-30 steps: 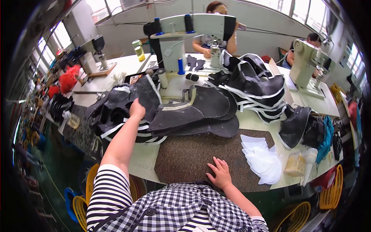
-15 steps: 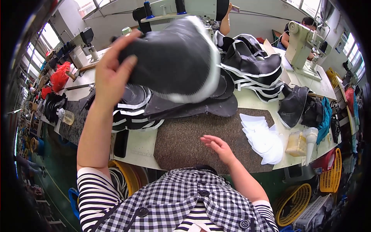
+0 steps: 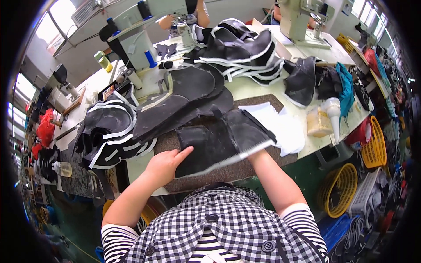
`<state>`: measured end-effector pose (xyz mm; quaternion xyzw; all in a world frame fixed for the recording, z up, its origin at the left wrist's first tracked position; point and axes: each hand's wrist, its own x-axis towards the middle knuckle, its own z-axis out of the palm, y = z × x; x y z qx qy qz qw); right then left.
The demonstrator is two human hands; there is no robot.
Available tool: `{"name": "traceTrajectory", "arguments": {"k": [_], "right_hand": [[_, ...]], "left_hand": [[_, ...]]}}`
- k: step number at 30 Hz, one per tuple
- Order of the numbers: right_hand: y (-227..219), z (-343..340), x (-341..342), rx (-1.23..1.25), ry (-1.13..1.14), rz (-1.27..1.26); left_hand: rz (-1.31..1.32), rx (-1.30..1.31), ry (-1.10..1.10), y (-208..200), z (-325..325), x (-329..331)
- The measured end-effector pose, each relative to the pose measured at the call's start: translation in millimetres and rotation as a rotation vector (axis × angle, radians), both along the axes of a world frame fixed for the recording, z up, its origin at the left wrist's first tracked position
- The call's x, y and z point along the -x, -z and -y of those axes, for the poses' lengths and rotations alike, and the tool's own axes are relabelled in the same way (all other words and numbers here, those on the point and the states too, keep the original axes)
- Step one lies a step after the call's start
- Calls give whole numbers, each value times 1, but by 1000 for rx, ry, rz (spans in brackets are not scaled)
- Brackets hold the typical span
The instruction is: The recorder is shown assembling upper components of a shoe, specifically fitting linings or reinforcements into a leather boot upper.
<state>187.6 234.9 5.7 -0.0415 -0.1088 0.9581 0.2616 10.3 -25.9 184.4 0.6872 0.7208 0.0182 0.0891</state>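
A flat black shoe upper (image 3: 215, 140) with a white zigzag-stitched edge lies slanted in front of me, over a brown textured mat (image 3: 197, 182). My left hand (image 3: 164, 167) grips its left end, one finger stretched along the top surface. Reaching beneath its right end is my right hand (image 3: 258, 156); the upper hides those fingers. White curved sheets (image 3: 287, 129) lie just past the right end, partly under it. Beyond the upper rests a stack of dark grey shoe-shaped pieces (image 3: 184, 87). Left of that stack sits a pile of white-edged black uppers (image 3: 107, 122).
Another heap of white-edged uppers (image 3: 241, 46) stands at the back. To the right are a tub of yellowish stuff (image 3: 319, 122), a white nozzle bottle (image 3: 333, 115) and a teal cloth (image 3: 345, 90). A sewing machine (image 3: 294, 19) and other people's arms are beyond. Yellow baskets (image 3: 340, 190) stand below right.
The upper has come down from my raised left hand to the mat. My right hand has moved from the mat to under its right end. The view has shifted.
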Motion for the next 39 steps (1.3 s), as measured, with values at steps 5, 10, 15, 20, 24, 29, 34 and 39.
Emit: {"name": "traceTrajectory", "arguments": {"k": [5, 10, 15, 20, 24, 29, 34, 39], "right_hand": [[8, 17, -12, 53, 145, 776], [14, 32, -31, -364, 10, 874], [23, 16, 23, -699, 4, 807], [20, -47, -4, -1290, 176, 1105], [-2, -102, -26, -1815, 428, 1430], [19, -170, -26, -1879, 391, 1700], [-8, -197, -12, -1889, -94, 1707], [-21, -190, 0, -2421, -113, 1436]], "left_hand": [[86, 316, -374, 74, -4, 11], [-237, -48, -382, 103, 1, -3], [104, 31, -131, 145, -20, -45], [76, 66, -331, 175, -40, -49], [110, -47, -413, 161, -55, -46], [150, -151, -129, 147, -104, -51], [262, -5, 103, 147, -172, -71], [232, 15, 27, 176, -220, -75]]}}
